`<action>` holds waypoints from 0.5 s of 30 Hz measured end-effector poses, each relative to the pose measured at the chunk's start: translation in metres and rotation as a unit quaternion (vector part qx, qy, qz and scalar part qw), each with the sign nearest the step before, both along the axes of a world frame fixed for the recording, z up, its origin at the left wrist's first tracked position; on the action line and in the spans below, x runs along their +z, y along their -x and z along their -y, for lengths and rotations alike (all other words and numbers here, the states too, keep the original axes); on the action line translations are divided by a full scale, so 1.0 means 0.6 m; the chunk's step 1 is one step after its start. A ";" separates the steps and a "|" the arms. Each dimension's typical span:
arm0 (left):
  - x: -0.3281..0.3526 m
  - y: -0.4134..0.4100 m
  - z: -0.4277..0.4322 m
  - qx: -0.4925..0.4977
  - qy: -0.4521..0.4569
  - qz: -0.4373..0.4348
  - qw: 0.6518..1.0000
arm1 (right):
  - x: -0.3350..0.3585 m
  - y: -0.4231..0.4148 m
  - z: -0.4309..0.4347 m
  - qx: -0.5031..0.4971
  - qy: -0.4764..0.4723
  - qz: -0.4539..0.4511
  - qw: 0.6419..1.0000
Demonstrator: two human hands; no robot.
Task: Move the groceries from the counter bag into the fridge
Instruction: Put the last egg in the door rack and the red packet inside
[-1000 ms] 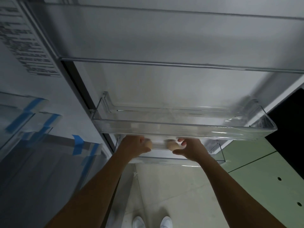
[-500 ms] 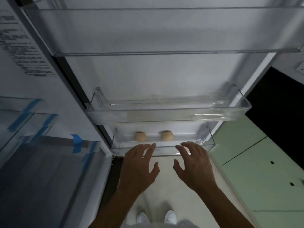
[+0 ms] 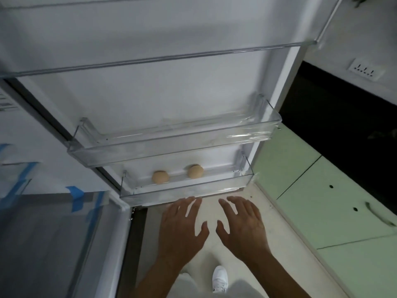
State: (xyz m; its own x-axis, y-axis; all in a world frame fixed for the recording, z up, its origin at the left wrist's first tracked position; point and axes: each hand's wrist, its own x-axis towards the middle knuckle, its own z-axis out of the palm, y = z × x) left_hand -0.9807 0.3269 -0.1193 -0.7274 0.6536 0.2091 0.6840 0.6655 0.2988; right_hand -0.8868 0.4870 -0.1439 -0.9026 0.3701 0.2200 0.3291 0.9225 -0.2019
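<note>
Two tan eggs, a left egg (image 3: pixel 160 177) and a right egg (image 3: pixel 195 171), lie apart in the lowest clear door bin (image 3: pixel 227 186) of the open fridge door. My left hand (image 3: pixel 182 229) and my right hand (image 3: pixel 242 226) hover just below and in front of that bin, palms down, fingers spread and empty. Neither hand touches the bin or the eggs. The counter bag is out of view.
A wider clear door bin (image 3: pixel 129 151) hangs above the eggs, and a long rail shelf (image 3: pixel 171 58) higher up. The fridge interior with blue tape (image 3: pixel 76 197) is at left. Green cabinet fronts (image 3: pixel 322 211) and a dark counter stand at right. My white shoe (image 3: pixel 220 278) is on the floor.
My hands let go of the two eggs in the lowest door bin and drew back toward me. The view has swung right and down.
</note>
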 end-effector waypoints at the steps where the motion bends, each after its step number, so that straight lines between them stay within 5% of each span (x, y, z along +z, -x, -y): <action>1: 0.001 0.000 -0.005 -0.005 0.002 0.001 1.000 | -0.004 -0.004 -0.002 -0.009 0.000 0.001 1.000; 15: -0.011 -0.003 -0.067 -0.241 0.001 0.048 0.969 | 0.024 -0.111 0.038 -0.234 0.012 -0.034 0.972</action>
